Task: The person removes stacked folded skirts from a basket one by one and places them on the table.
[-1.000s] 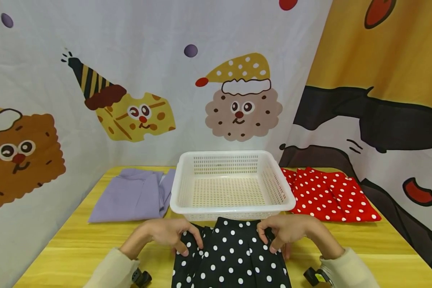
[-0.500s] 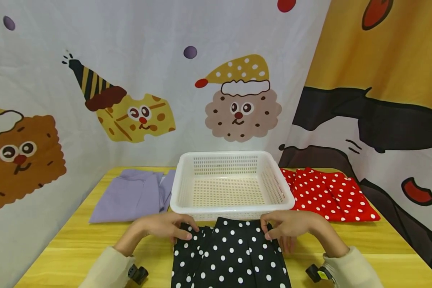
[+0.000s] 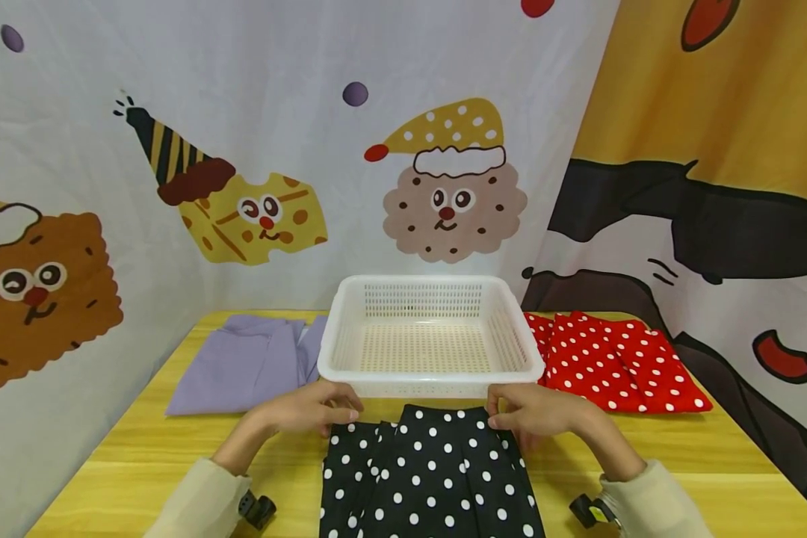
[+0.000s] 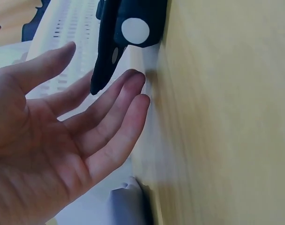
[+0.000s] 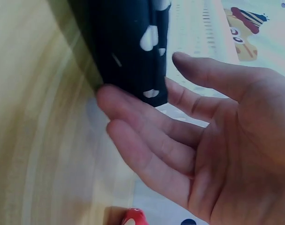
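Observation:
A black garment with white polka dots (image 3: pixel 437 471) lies folded at the front of the table, with pleats running down it. My left hand (image 3: pixel 309 409) is at its far left corner, index finger reaching toward the white plastic basket (image 3: pixel 430 379). At the far right corner, my right hand (image 3: pixel 538 409) reaches the same way. In the left wrist view, the thumb stands apart from the relaxed fingers (image 4: pixel 126 117), with the cloth's edge in the gap. Fingers (image 5: pixel 147 145) extend beside and under the cloth's edge in the right wrist view, the thumb away from it.
The perforated basket stands behind the black garment with nothing in it. To its left lies a folded lilac garment (image 3: pixel 249 366), to its right a red polka-dot one (image 3: pixel 612 362). A cartoon-printed curtain (image 3: pixel 276 75) hangs behind the wooden table (image 3: pixel 107 478).
Both hands have moved from the sides of the black garment away to its far corners, toward the basket. The basket has shifted slightly back; the black garment lies nearly where it was.

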`<state>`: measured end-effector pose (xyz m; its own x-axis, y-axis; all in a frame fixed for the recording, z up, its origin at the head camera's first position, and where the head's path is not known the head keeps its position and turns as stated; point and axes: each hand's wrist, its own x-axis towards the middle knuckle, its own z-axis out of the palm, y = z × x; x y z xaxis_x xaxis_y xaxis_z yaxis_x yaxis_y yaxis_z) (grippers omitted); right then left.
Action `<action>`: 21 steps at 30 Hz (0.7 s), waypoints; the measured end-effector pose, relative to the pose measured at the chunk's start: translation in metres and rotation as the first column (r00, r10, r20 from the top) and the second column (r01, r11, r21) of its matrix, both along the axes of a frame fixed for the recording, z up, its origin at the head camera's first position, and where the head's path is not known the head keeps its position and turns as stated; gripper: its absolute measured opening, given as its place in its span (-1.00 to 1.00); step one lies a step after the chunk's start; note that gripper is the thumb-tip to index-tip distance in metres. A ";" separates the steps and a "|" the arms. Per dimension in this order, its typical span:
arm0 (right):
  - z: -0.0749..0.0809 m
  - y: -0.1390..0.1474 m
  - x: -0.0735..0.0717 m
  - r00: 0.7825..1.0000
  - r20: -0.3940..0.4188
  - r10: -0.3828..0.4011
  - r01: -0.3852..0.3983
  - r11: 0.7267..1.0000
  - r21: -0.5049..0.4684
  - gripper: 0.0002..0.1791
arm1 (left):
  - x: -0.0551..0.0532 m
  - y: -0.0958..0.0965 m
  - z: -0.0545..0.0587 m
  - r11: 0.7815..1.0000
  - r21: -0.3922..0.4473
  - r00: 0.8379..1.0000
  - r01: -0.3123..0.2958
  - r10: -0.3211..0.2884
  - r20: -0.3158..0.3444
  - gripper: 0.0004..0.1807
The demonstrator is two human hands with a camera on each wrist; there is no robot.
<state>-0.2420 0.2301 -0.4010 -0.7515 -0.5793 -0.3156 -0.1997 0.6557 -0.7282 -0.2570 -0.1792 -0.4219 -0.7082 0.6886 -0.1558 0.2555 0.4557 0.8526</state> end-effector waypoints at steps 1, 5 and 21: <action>-0.001 0.000 -0.001 1.000 -0.011 -0.004 0.004 1.000 -0.002 -0.81 | 0.000 0.000 0.000 1.000 0.003 1.000 -0.004 0.004 0.002 -0.63; -0.002 0.002 -0.002 1.000 -0.030 -0.009 0.008 1.000 -0.010 -0.79 | 0.001 0.002 0.001 1.000 -0.009 0.999 -0.025 0.026 0.034 -0.56; -0.010 0.009 -0.002 0.992 0.126 -0.023 0.029 0.999 -0.046 -0.65 | 0.006 0.010 -0.008 1.000 -0.012 0.998 -0.009 0.010 0.055 -0.59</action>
<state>-0.2441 0.2388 -0.4108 -0.7228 -0.5765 -0.3809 -0.0879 0.6235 -0.7769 -0.2512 -0.1690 -0.4297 -0.7048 0.6798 -0.2029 0.2038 0.4680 0.8599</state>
